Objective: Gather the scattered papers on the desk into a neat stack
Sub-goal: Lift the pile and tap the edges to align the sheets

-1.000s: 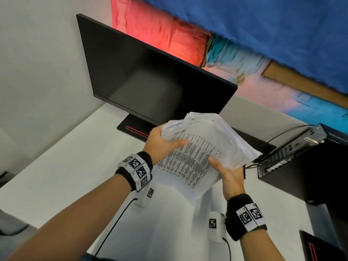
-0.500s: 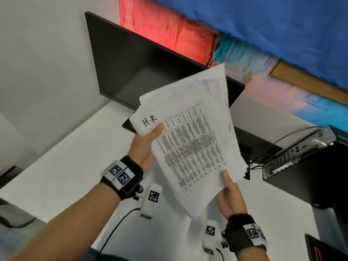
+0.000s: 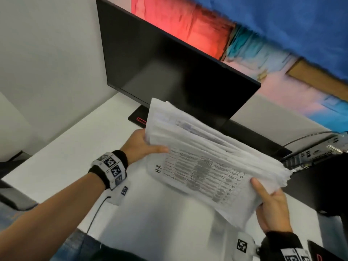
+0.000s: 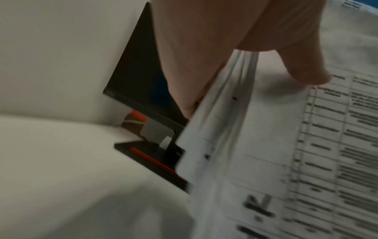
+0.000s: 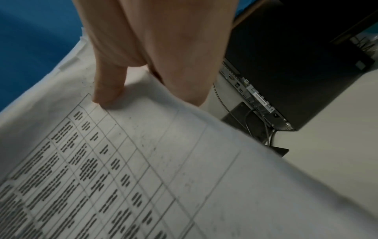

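Note:
A thick bundle of printed papers (image 3: 203, 162) hangs in the air above the white desk (image 3: 62, 157), its top sheet a table of text with a handwritten mark near one corner. My left hand (image 3: 145, 146) grips the bundle's left edge, thumb on top and fingers beneath; the same papers (image 4: 286, 145) and left hand (image 4: 255, 48) fill the left wrist view. My right hand (image 3: 271, 206) pinches the lower right corner, thumb on the top sheet; the right wrist view shows the right hand (image 5: 143, 56) on the papers (image 5: 163, 161). The sheet edges are uneven and fanned.
A dark monitor (image 3: 169, 72) on a black stand with a red stripe (image 3: 139, 119) stands just behind the papers. A black computer case (image 3: 320, 170) with cables sits at the right. A cable (image 3: 96, 213) runs off the desk's front edge.
The bundle has swung from upright in front of the monitor to lying nearly flat, long side across. My hands have spread apart to its left edge and right corner.

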Motion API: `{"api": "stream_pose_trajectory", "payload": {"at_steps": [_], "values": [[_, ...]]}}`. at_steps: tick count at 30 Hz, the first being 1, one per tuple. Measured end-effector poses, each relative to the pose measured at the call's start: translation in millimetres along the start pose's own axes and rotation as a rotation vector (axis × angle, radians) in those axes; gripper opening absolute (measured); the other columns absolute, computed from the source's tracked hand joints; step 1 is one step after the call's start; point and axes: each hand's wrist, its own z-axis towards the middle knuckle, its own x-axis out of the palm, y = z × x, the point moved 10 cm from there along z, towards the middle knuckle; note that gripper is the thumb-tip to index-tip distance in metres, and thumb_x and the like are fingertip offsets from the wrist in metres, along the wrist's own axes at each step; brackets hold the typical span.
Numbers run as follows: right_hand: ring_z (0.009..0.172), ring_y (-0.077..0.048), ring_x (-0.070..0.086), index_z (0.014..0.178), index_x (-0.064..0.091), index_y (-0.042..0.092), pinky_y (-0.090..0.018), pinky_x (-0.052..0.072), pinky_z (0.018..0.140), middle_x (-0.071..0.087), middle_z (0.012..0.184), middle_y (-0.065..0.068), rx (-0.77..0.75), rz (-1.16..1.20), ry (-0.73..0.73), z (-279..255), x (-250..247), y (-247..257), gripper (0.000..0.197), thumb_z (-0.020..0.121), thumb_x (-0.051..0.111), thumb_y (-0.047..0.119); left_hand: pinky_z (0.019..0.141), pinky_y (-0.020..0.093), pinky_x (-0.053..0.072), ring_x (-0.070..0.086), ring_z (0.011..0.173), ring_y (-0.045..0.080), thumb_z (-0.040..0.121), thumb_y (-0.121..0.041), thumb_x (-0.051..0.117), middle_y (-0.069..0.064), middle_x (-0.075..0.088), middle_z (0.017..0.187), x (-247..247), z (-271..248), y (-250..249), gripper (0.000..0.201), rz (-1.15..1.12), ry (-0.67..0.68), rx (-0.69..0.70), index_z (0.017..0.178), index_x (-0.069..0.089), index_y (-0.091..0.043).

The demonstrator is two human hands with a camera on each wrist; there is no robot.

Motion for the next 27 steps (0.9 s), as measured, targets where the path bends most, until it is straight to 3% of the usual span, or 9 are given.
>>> {"api": "stream_pose_trajectory", "payload": {"at_steps": [4, 7, 9, 12, 15, 18, 21, 25, 27], "values": [[0.103, -0.008, 0.073, 0.100, 0.082, 0.026, -0.024, 0.058, 0.087, 0.079, 0.110, 0.006, -0.100, 0.048, -0.019, -2.3, 6.9, 13.6, 0.044, 0.097, 0.052, -0.005, 0.082, 0.031, 0.061, 0.076, 0.098, 0.017, 0.074, -0.001, 0.084, 0.004, 0.080, 0.104, 5.3, -2.0, -1.1, 0.038, -0.194, -0.200, 0.087, 0.110, 0.075, -0.007], [0.109, -0.011, 0.070, 0.125, 0.071, 0.016, -0.027, 0.057, 0.092, 0.076, 0.116, 0.005, -0.160, 0.119, -0.067, -0.1, 7.6, 12.0, 0.040, 0.094, 0.055, -0.003, 0.078, 0.029, 0.062, 0.077, 0.094, 0.017, 0.074, 0.000, 0.083, 0.001, 0.080, 0.100, 6.9, -0.1, 1.9, 0.033, -0.255, -0.278, 0.098, 0.104, 0.075, -0.011], [0.107, -0.011, 0.071, 0.140, 0.058, 0.009, -0.025, 0.058, 0.089, 0.076, 0.116, 0.005, -0.142, 0.055, -0.126, 3.8, -1.1, -9.4, 0.058, 0.083, 0.067, 0.003, 0.076, 0.028, 0.062, 0.077, 0.093, 0.016, 0.073, -0.003, 0.086, 0.001, 0.080, 0.100, 9.2, 3.2, 14.0, 0.034, -0.219, -0.267, 0.051, 0.103, 0.074, -0.013], [0.103, -0.021, 0.074, 0.121, 0.069, 0.010, -0.027, 0.059, 0.078, 0.078, 0.110, -0.005, 0.071, -0.129, -0.237, 10.0, -25.6, -76.8, 0.048, 0.075, 0.081, 0.006, 0.075, 0.027, 0.063, 0.076, 0.091, 0.012, 0.069, -0.003, 0.089, -0.002, 0.080, 0.098, 15.8, 13.6, 42.6, 0.042, -0.128, -0.226, -0.040, 0.105, 0.072, -0.016], [0.112, -0.043, 0.067, 0.096, 0.071, 0.013, -0.036, 0.052, 0.087, 0.074, 0.102, -0.013, 0.188, -0.195, -0.355, 14.9, -46.4, -114.0, 0.023, 0.078, 0.076, -0.002, 0.070, 0.022, 0.062, 0.075, 0.092, 0.012, 0.070, 0.002, 0.086, -0.002, 0.078, 0.098, 30.7, 24.0, 61.5, 0.043, -0.088, -0.213, -0.118, 0.109, 0.070, -0.010], [0.112, -0.040, 0.065, 0.108, 0.072, 0.007, -0.043, 0.051, 0.099, 0.072, 0.110, -0.016, 0.181, -0.166, -0.392, 22.8, -42.4, -105.8, 0.030, 0.081, 0.071, -0.005, 0.083, 0.035, 0.062, 0.074, 0.091, 0.013, 0.072, 0.000, 0.086, -0.002, 0.078, 0.098, 41.9, 29.9, 67.7, 0.037, -0.078, -0.252, -0.140, 0.103, 0.072, -0.014], [0.109, -0.038, 0.065, 0.122, 0.068, -0.001, -0.049, 0.047, 0.106, 0.070, 0.110, -0.016, 0.102, -0.099, -0.403, 29.4, -37.5, -83.9, 0.042, 0.081, 0.068, -0.011, 0.084, 0.036, 0.061, 0.077, 0.090, 0.015, 0.072, 0.000, 0.086, -0.007, 0.079, 0.091, 43.1, 29.0, 63.6, 0.033, -0.134, -0.297, -0.123, 0.094, 0.075, -0.022], [0.090, -0.013, 0.071, 0.117, 0.069, 0.005, -0.032, 0.053, 0.095, 0.076, 0.097, 0.001, 0.041, -0.021, -0.316, 27.1, -30.0, -64.3, 0.037, 0.085, 0.064, -0.013, 0.077, 0.031, 0.062, 0.077, 0.090, 0.013, 0.072, 0.001, 0.085, -0.003, 0.080, 0.097, 28.9, 21.3, 36.0, 0.037, -0.193, -0.320, -0.024, 0.105, 0.075, -0.012], [0.093, -0.012, 0.075, 0.114, 0.070, 0.008, -0.028, 0.058, 0.090, 0.080, 0.095, 0.004, 0.090, -0.007, -0.218, 26.9, -26.0, -74.8, 0.037, 0.081, 0.070, -0.006, 0.078, 0.032, 0.063, 0.076, 0.093, 0.014, 0.071, 0.002, 0.086, 0.001, 0.078, 0.103, 18.4, 18.1, 33.0, 0.044, -0.134, -0.284, -0.015, 0.111, 0.072, -0.009]]}}
